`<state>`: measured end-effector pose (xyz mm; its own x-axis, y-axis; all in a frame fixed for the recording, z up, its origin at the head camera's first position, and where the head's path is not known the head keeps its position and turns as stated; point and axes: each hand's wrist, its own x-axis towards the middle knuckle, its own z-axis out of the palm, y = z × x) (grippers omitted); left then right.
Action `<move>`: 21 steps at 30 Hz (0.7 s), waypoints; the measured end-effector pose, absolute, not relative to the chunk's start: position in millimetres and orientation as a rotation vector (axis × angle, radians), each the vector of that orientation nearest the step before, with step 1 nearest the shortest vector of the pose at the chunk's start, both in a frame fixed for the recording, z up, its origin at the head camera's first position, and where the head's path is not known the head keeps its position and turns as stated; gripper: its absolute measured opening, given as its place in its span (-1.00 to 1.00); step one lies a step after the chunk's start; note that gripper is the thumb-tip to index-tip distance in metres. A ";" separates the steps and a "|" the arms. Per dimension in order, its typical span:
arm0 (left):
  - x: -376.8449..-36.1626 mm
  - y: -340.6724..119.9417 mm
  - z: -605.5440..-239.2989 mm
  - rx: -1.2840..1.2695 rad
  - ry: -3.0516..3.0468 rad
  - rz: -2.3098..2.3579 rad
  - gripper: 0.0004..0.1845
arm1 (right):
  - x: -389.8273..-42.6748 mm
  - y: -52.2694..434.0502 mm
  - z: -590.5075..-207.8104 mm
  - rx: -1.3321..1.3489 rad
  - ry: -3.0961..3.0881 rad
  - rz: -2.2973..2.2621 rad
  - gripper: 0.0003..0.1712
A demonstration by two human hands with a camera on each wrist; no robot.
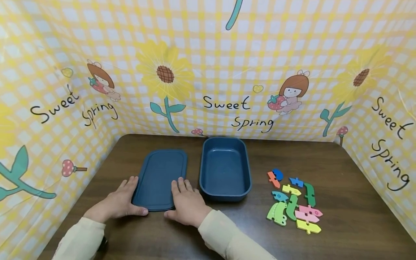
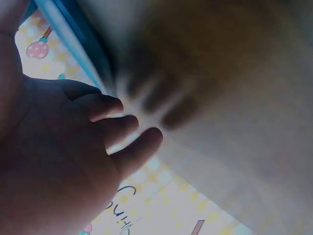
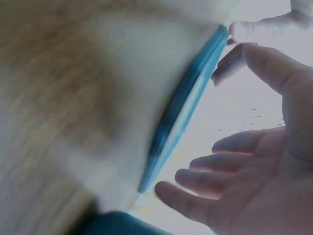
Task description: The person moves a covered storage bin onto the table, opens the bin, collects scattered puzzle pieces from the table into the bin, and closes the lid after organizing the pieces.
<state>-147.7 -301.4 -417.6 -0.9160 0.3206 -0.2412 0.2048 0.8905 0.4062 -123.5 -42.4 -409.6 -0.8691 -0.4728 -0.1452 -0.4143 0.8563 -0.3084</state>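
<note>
"Sweet Spring" ran across the backdrop (image 1: pixel 227 72). Both grips, left hand (image 1: pixel 121 202) and right hand (image 1: pixel 186 204), lay flat-fingered on the plain dark-blue lid (image 1: pixel 160 177), grasping nothing.

The head view looks forward and down from above onto the bench (image 1: pixel 341 169). Both wrist views sit very close beside their hands, blurred, and seem to share the blue lid (image 1: pixel 160 178) edge with it.

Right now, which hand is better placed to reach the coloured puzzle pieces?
Probably the right hand: it rests on the lid's near right corner, on the side nearest the puzzle pieces. The left hand sits at the far corner.
</note>
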 end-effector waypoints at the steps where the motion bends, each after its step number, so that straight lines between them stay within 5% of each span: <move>1: -147.8 -300.5 -415.6 0.400 2.775 0.546 0.41 | -121.5 -39.9 -407.0 -0.728 2.824 -0.414 0.03; 9: -149.5 -270.8 -388.4 0.572 2.917 0.701 0.10 | -108.9 -11.9 -383.8 -0.991 2.816 -0.642 -0.38; 21: -151.4 -197.4 -384.7 0.772 2.935 0.887 -0.24 | -104.3 66.6 -368.4 -0.910 2.853 -0.974 -0.53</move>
